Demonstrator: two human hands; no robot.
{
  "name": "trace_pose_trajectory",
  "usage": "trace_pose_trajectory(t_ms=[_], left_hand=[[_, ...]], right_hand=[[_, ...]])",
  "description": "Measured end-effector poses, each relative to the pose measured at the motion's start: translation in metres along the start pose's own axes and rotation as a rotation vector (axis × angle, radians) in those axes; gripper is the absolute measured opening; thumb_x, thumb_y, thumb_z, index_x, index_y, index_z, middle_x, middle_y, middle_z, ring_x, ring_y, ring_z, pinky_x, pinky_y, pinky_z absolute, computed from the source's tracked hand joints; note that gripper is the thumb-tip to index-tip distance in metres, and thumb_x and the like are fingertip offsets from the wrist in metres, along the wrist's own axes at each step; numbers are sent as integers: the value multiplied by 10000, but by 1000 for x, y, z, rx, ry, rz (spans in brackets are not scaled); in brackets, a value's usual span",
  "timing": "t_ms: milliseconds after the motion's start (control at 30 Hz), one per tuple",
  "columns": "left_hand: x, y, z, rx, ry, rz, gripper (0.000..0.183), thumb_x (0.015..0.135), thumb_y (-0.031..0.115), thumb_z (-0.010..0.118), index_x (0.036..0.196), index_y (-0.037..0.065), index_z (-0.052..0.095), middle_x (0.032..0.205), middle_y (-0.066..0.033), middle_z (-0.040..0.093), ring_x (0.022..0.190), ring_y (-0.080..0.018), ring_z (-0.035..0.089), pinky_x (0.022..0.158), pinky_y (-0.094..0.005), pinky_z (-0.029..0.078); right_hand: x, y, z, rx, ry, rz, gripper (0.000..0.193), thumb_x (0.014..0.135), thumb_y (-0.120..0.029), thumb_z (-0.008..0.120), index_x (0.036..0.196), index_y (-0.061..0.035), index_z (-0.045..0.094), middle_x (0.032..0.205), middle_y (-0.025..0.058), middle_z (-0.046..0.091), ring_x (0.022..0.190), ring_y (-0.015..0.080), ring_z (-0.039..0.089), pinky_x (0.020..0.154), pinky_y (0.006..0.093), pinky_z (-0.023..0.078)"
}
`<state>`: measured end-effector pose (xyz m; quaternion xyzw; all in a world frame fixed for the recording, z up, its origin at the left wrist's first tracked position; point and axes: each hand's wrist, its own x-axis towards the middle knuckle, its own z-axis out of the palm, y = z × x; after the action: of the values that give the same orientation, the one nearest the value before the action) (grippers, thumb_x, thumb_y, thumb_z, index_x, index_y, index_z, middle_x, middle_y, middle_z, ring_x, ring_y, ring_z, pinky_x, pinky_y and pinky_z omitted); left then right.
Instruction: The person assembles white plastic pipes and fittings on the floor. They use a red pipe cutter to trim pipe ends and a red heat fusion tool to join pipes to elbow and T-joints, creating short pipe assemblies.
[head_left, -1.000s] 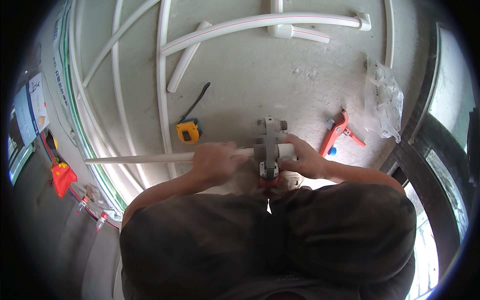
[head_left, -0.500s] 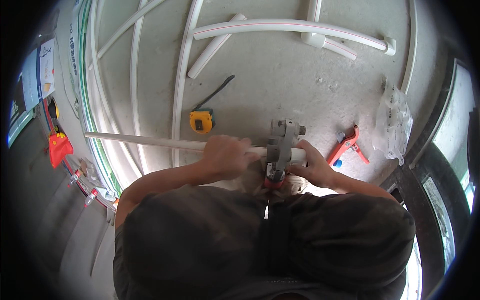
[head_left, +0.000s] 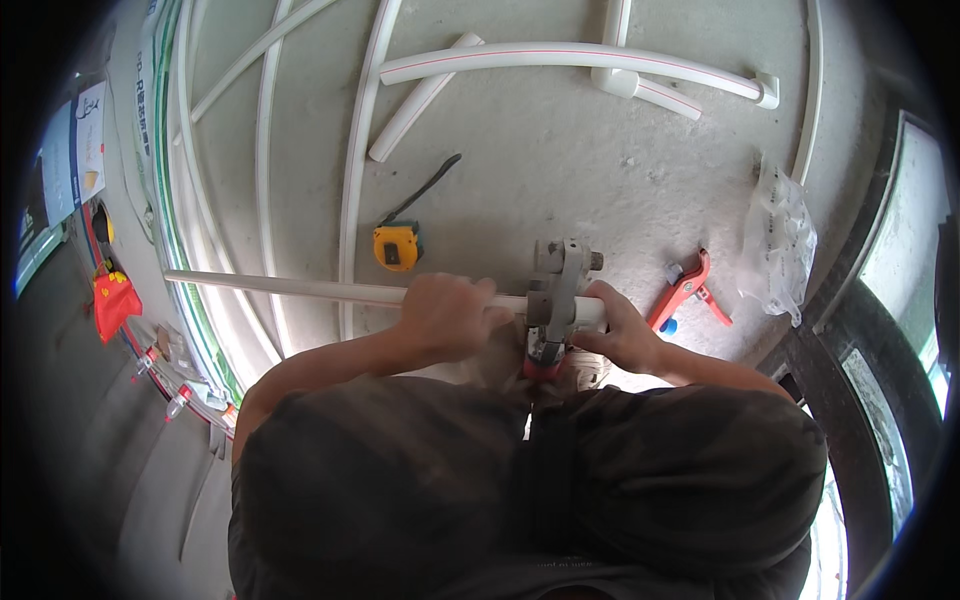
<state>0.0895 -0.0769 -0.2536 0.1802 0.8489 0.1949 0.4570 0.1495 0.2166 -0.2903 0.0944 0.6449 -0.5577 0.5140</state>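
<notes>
The left hand (head_left: pixel 450 315) is wrapped in a full fist around a long white plastic pipe (head_left: pixel 290 289) that runs out to the left above the concrete floor (head_left: pixel 560 180). The right hand (head_left: pixel 620 330) closes on a short white piece just right of a grey pipe-welding tool (head_left: pixel 555 290), which stands between the two hands; what exactly the right fingers pinch is partly hidden behind the tool, so it may be a fitting or a pipe stub. The pipe looks light and stiff, though its long free end would likely sag and swing, so a grip near the tool, as here, seems the steadier one. Its smooth wall is probably somewhat slippery. The tool's head may well be hot and is best avoided. Farther off lie a yellow tape measure (head_left: pixel 397 246), a red pipe cutter (head_left: pixel 685 290) to the right, a clear bag (head_left: pixel 775 240) and more white pipes (head_left: pixel 560 58).
</notes>
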Motion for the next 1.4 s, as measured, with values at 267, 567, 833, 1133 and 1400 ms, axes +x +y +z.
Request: trace_pose_trajectory(t_ms=[267, 567, 833, 1133, 1400], left_hand=[[-1, 2, -1, 5, 15, -2, 434, 949, 452, 707, 823, 38, 673, 768, -205, 709, 728, -432, 692, 654, -540, 490], [-1, 3, -4, 5, -6, -1, 437, 958, 460, 695, 853, 36, 676, 789, -211, 712, 762, -428, 700, 684, -536, 504], [0, 0, 0, 16, 54, 18, 437, 953, 461, 697, 840, 40, 669, 779, -205, 705, 748, -435, 695, 670, -541, 505], [-4, -4, 6, 35, 94, 68, 437, 960, 468, 689, 831, 51, 664, 775, -190, 705, 752, -418, 699, 657, -531, 503], [-13, -12, 19, 66, 254, 152, 422, 978, 461, 679, 849, 60, 650, 831, -162, 708, 814, -379, 710, 700, -504, 525]], right_hand=[[1, 1, 1, 57, -5, -11, 460, 861, -186, 812, 1205, -25, 554, 1110, 117, 616, 1050, 200, 598, 907, 380, 507], [0, 2, 1, 78, -12, -25, 447, 873, -191, 808, 1203, -30, 554, 1069, 98, 623, 1026, 188, 598, 892, 364, 501], [-2, -3, 3, 166, 4, -27, 466, 865, -223, 781, 1205, 5, 559, 1046, 105, 618, 1004, 191, 596, 873, 364, 507], [-4, 0, -4, 214, -54, -26, 395, 901, -185, 714, 1228, -11, 577, 977, 51, 625, 882, 126, 575, 773, 300, 484], [-5, 11, -28, 193, -182, 72, 471, 1030, -268, 711, 1410, -17, 595, 978, 14, 693, 824, 67, 599, 682, 259, 485]])
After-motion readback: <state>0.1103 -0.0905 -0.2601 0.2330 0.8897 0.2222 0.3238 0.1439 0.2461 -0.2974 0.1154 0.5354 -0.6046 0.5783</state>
